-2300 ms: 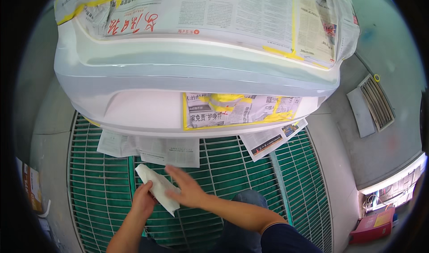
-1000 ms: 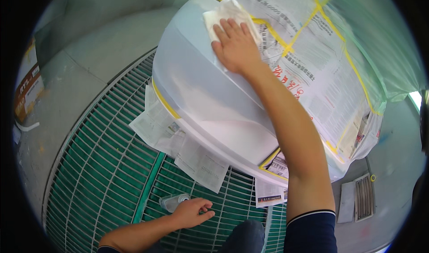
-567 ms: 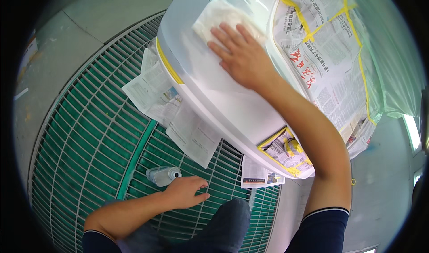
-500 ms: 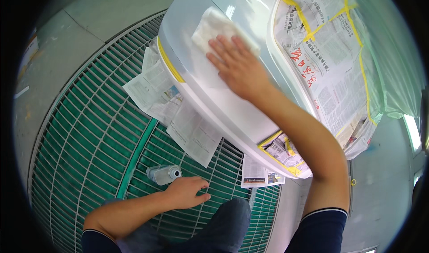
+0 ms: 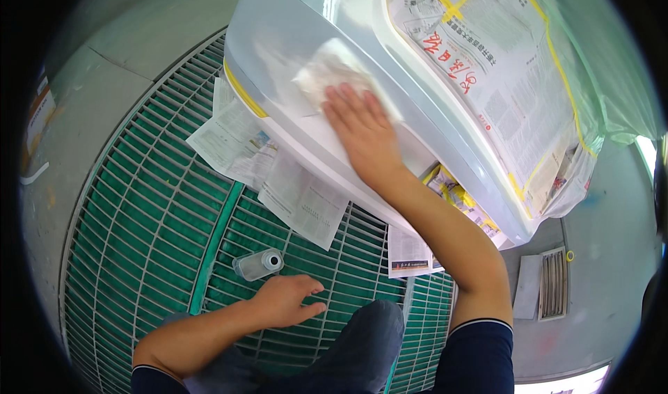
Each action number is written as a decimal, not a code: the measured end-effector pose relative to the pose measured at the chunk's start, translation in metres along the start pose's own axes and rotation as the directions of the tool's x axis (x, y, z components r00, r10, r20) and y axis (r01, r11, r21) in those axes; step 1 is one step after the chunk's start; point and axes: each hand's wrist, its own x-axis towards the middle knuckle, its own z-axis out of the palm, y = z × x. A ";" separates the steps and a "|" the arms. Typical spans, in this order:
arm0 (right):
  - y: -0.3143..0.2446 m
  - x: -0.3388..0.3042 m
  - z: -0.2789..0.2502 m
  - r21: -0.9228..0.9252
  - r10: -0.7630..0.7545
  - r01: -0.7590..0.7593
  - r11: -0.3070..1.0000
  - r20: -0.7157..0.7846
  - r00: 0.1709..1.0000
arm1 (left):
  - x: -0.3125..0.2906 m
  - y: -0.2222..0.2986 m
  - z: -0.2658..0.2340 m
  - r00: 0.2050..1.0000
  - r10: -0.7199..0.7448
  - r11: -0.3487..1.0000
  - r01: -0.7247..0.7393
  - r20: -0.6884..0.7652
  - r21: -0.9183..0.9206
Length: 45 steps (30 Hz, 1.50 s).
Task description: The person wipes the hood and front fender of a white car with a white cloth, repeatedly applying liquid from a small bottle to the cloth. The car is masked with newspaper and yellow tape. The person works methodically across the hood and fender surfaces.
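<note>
Below, a metal grating [image 5: 149, 209] spreads under a pale car bumper [image 5: 445, 138] partly masked with newspaper [image 5: 511, 91], and a white cloth [image 5: 327, 67] lies against the bumper's smooth outer face, toward its left end. Flat on that cloth presses the right hand [image 5: 362, 128], palm down, fingers extended and slightly parted; the left hand [image 5: 285, 301] hangs loosely open, thumb apart, grasping nothing, near a small clear bottle [image 5: 256, 265].

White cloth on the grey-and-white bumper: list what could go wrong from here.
The bare left hand might knock the clear plastic bottle beside it, which looks uncapped. The white cloth under the bare right hand could snag the yellow tape strip along the grey-and-white bumper's edge.
</note>
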 end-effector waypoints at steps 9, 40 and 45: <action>0.024 -0.125 -0.048 -0.148 0.241 -0.237 0.960 0.009 0.970 | 0.003 0.006 0.008 0.997 -0.011 1.000 0.010 0.078 0.003; -0.037 -0.112 0.035 0.370 0.827 -0.741 0.561 -0.219 0.517 | 0.011 0.025 0.026 0.958 -0.107 0.990 0.080 0.266 0.112; -0.064 -0.111 0.046 0.404 0.861 -0.760 0.509 -0.242 0.448 | 0.010 0.027 0.027 0.957 -0.080 0.993 0.051 0.279 0.109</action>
